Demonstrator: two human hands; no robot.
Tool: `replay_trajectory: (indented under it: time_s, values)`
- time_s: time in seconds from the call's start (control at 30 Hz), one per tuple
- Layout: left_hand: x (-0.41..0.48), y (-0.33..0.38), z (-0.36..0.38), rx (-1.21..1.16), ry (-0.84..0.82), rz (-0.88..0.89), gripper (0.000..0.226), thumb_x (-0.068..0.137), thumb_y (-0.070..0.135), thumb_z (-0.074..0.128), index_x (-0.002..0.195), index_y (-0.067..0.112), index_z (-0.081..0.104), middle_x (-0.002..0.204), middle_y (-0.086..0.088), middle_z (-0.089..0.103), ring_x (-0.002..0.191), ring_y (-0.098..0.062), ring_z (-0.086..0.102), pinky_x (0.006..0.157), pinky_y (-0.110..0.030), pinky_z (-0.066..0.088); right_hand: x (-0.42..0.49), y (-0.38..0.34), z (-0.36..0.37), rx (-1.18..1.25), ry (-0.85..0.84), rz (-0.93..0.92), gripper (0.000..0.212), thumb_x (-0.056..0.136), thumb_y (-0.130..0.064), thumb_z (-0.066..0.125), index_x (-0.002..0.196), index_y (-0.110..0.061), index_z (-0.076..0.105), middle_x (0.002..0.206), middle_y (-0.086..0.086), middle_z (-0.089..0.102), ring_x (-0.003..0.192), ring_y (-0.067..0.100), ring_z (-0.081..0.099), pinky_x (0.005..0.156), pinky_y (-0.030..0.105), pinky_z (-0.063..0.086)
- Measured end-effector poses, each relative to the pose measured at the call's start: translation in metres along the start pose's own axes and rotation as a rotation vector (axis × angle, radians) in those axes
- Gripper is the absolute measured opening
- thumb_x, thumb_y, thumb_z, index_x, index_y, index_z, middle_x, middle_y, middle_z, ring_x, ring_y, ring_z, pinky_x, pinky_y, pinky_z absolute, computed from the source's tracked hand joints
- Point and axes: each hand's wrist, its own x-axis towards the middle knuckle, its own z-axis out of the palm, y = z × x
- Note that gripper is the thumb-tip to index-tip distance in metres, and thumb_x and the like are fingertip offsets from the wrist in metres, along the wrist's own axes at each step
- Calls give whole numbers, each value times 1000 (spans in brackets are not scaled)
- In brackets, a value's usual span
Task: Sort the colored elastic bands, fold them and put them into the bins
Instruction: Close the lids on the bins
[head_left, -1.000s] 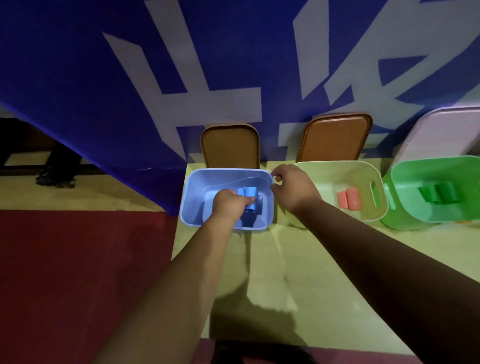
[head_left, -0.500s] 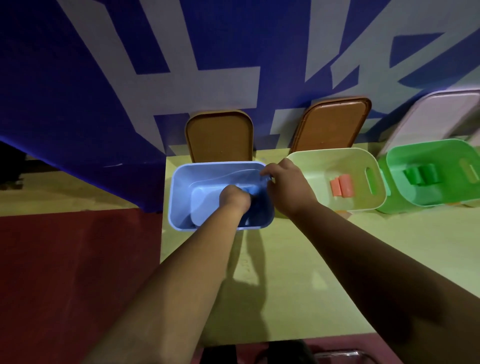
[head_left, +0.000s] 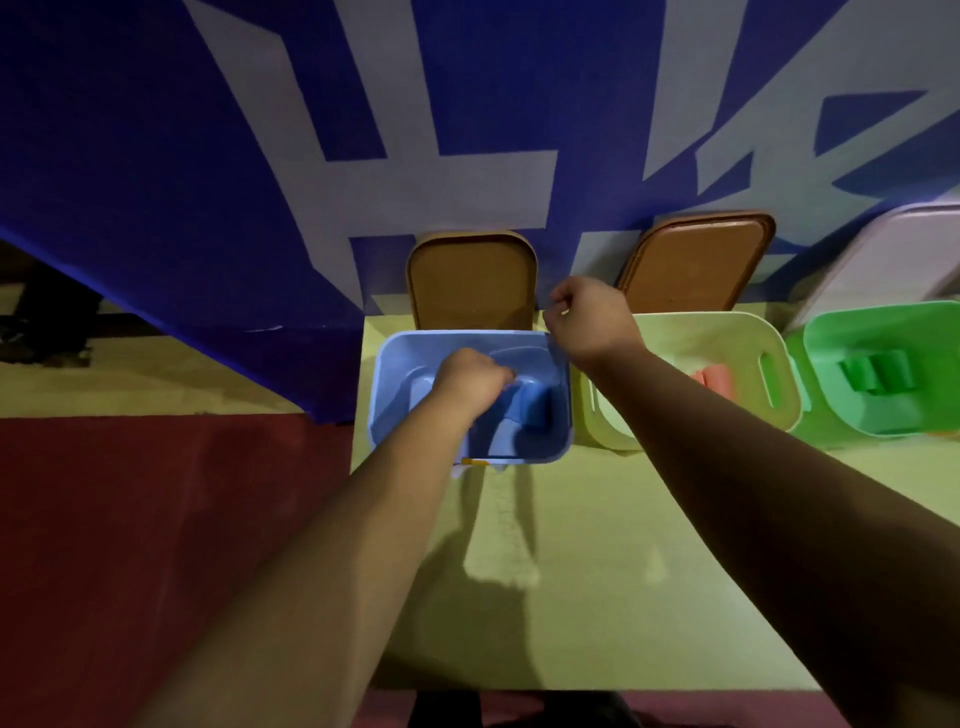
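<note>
**Blue band being set into the blue bin: notes on placement**

A pale yellow-green table (head_left: 597, 597) carries three open bins along its far edge, under a blue banner with white lettering (head_left: 260, 156). The blue bin (head_left: 387, 395) sits at the far left corner, the cream bin (head_left: 675, 332) just beside it, the green bin (head_left: 935, 332) toward the far right edge. Brown lids (head_left: 470, 283) are propped behind the first two.

The left hand (head_left: 467, 387) is sunk inside the blue bin, fingers curled closed around the folded blue band (head_left: 530, 402), which lies on the bin floor toward its right wall. The right hand (head_left: 589, 322) is closed in a loose fist over the blue bin's far right rim corner; whether it pinches the rim cannot be told. A folded pink band (head_left: 719, 379) lies in the cream bin and a folded green band (head_left: 878, 371) in the green bin.

Judgement: this is the release step. The fold is best kept by pressing the band flat against the bin floor before the fingers are opened, then lifting the hand straight up so the elastic is not dragged open. The rim should be steadied by the right hand, since the bin looks light and sits near the table's left edge
</note>
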Motion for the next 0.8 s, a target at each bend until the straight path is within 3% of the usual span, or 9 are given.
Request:
replay_trajectory:
  time_s: [0.07, 0.13, 0.2, 0.4, 0.53, 0.63, 0.7, 0.8]
  values:
    - [-9, 6, -23, -165, -9, 15, 14, 87, 28, 75, 82, 17, 69, 87, -11, 71, 87, -32, 73, 78, -43, 63, 17, -11, 2, 47, 12, 18, 23, 101, -22, 67, 121, -14, 70, 111, 11, 75, 102, 30, 71, 87, 34, 54]
    - [-18, 12, -45, -302, -7, 34, 9, 98, 16, 68, 89, 18, 70, 87, -6, 70, 79, -22, 69, 67, -30, 56, 30, -21, 4, 84, -4, 54, 38, 99, -25, 73, 134, -11, 67, 119, 11, 74, 111, 30, 70, 98, 37, 55]
    - [-27, 17, -63, -358, 19, 48, 13, 103, 13, 62, 94, 18, 70, 89, -2, 70, 77, -16, 68, 66, -28, 55, 40, -27, 7, 120, -47, 94, 43, 98, -27, 76, 137, -11, 67, 124, 12, 74, 115, 31, 69, 105, 43, 56]
    - [-51, 19, -96, -626, 59, 54, 7, 108, 14, 59, 107, 11, 65, 98, -8, 69, 77, -18, 70, 72, -29, 60, 56, -19, 30, 316, -43, 165, 20, 100, -27, 71, 117, -20, 77, 103, 8, 79, 98, 32, 76, 95, 50, 63]
    - [-64, 15, -111, -907, 118, 24, 36, 110, 25, 61, 134, 0, 54, 115, -18, 72, 91, -24, 76, 81, -33, 65, 8, -61, 8, 294, -6, -2, 21, 103, -26, 70, 120, -20, 79, 106, 2, 78, 97, 24, 73, 95, 42, 61]
    - [-71, 9, -123, -1065, 132, 1, 56, 106, 41, 66, 138, -3, 51, 123, -23, 69, 98, -28, 79, 79, -35, 67, -22, -80, 2, 208, 14, -196, 18, 98, -25, 74, 114, -22, 82, 106, -1, 79, 98, 19, 71, 96, 36, 56]
    - [-80, 6, -129, -1120, 108, 3, 53, 105, 42, 68, 136, 2, 53, 126, -25, 67, 99, -30, 79, 77, -36, 68, -40, -89, 1, 142, 12, -324, 18, 95, -22, 77, 112, -23, 82, 106, 0, 77, 99, 19, 70, 95, 35, 54]
    - [-89, -2, -132, -1150, 134, 7, 31, 106, 15, 68, 127, -7, 61, 113, -24, 71, 88, -30, 79, 66, -34, 67, -60, -97, -1, 68, -25, -472, 19, 94, -18, 79, 112, -23, 82, 105, 0, 73, 97, 19, 65, 89, 30, 49]
